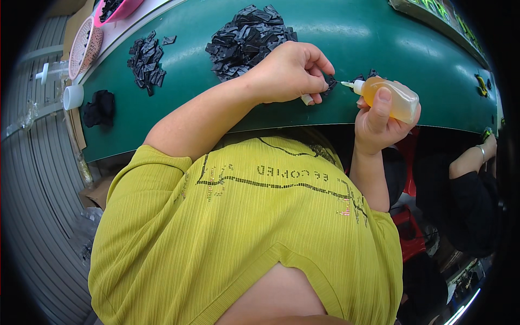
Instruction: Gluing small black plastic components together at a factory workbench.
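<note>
My right hand (382, 120) is wrapped round a squeeze bottle (398, 100) of amber liquid. The bottle lies tilted, its thin nozzle pointing left at a small black piece (329, 84). That piece is pinched in the fingertips of my left hand (295, 73), partly hidden by them. Nozzle tip and piece are very close; whether they touch I cannot tell. Something white wraps one finger of my left hand. Just beyond that hand rises a large heap of flat black pieces (246, 40). A few more black pieces (372, 73) lie behind the bottle.
A smaller pile of black pieces (146, 62) lies left on the green table (179, 97). Near the left edge are a black cloth-like bundle (99, 108), a white cup (73, 97), a pink basket (85, 47) and a pink bowl (120, 10). Another person's arm (471, 161) is at far right.
</note>
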{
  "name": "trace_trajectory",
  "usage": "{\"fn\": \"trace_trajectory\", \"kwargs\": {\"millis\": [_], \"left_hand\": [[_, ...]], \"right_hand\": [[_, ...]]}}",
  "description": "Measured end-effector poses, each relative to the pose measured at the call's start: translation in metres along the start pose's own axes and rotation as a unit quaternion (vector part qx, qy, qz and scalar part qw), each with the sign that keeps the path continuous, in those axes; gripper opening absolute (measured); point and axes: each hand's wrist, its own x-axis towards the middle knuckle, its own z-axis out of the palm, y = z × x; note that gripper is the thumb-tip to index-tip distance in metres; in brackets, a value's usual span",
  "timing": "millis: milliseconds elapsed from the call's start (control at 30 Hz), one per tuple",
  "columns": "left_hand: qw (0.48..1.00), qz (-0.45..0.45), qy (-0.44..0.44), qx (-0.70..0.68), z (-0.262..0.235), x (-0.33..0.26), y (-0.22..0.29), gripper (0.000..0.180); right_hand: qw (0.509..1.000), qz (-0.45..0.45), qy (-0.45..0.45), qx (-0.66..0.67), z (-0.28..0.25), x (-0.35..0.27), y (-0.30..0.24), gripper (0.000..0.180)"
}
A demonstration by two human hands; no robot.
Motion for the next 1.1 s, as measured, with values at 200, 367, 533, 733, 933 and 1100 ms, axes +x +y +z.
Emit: {"fn": "trace_trajectory", "kwargs": {"millis": [200, 367, 533, 733, 933, 1100], "left_hand": [[1.000, -0.010, 0.000, 0.001, 0.000, 0.001, -0.001, 0.024], [1.000, -0.003, -0.001, 0.013, 0.001, 0.000, 0.000, 0.022], [1.000, 0.004, -0.003, 0.020, 0.002, 0.001, -0.001, 0.022], [1.000, 0.001, 0.000, 0.015, 0.002, -0.001, 0.000, 0.022], [1.000, -0.005, 0.010, 0.005, 0.002, -0.001, 0.003, 0.022], [1.000, -0.003, 0.010, 0.007, 0.001, 0.000, 0.001, 0.022]], "right_hand": [[1.000, 0.012, -0.014, -0.014, 0.000, 0.000, 0.000, 0.034], [1.000, 0.020, -0.002, -0.015, 0.001, 0.000, -0.002, 0.034], [0.999, 0.011, -0.011, -0.048, 0.001, -0.001, -0.002, 0.034], [1.000, 0.009, -0.003, -0.001, -0.005, 0.003, -0.001, 0.031], [0.999, 0.034, -0.017, 0.029, -0.003, -0.004, -0.010, 0.034], [0.999, 0.032, -0.039, 0.018, -0.002, -0.004, -0.008, 0.034]]}}
